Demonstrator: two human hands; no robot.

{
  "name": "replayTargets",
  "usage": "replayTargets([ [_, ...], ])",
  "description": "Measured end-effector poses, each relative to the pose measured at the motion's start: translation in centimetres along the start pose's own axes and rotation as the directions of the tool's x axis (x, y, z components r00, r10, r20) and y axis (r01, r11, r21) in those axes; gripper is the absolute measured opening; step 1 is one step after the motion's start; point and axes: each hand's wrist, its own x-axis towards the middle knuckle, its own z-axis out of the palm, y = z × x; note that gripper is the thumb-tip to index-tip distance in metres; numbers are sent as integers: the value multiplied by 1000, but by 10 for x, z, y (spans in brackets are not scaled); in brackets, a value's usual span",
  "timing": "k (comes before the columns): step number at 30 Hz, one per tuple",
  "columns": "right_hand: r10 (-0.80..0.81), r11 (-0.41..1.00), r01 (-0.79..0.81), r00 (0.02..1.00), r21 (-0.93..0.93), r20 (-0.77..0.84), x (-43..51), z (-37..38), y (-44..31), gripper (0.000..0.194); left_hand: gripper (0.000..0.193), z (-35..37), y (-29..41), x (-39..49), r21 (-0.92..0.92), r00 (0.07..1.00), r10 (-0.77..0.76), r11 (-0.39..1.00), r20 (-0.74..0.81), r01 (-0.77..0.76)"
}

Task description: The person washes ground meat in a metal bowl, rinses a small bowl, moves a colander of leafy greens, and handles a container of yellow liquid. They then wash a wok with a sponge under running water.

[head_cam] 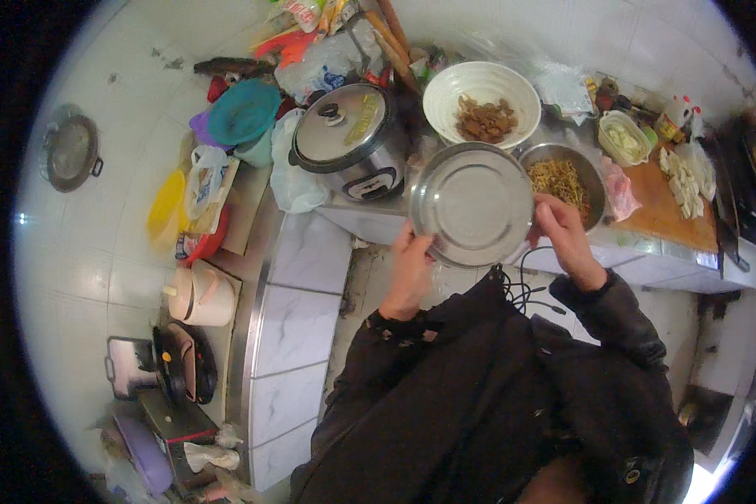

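A round stainless steel dish (472, 203) is held between both hands, in front of the body near the counter's front edge. My left hand (409, 268) grips its lower left rim and looks slightly blurred. At its right rim is my right hand (559, 236), fingers closed on the edge. Just beyond the dish stands a large white bowl (441, 94) with brown pieces of food (486, 120) in it. A steel bowl (595, 183) of shredded, yellowish-brown food (557, 179) sits behind my right hand.
An electric cooker (353, 138) with a lid stands left of the bowls. To the right lie a wooden cutting board (658, 220) with pale food strips (681, 183), a plastic container (624, 138) and a cleaver or knife (727, 233). A teal basin (244, 112) and black cables (529, 293) are also in view.
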Motion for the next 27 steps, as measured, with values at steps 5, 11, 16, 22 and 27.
replayTargets([
  [5, 48, 980, -45, 999, 192, -13, 29, 46, 28, 46, 27, -31, -3, -12, -201, 999, -40, 979, 9, 41],
  [11, 63, 957, -88, 993, 278, 98, 19, 107, 54, 31, 25, -59, -25, -33, -367, 895, -436, 850, -91, 377],
  [16, 34, 982, -36, 999, 186, 14, 25, 137, 44, 21, 21, -72, -17, -37, -467, 935, -352, 836, -51, 289],
  [22, -76, 963, 49, 993, 266, 92, 69, 165, 17, 47, 37, -88, 21, -9, -40, 994, -27, 999, 110, 32],
  [27, -167, 976, 140, 973, 168, 157, 135, 197, -8, 59, 43, -120, 60, 44, -10, 970, 41, 999, 239, -39],
])
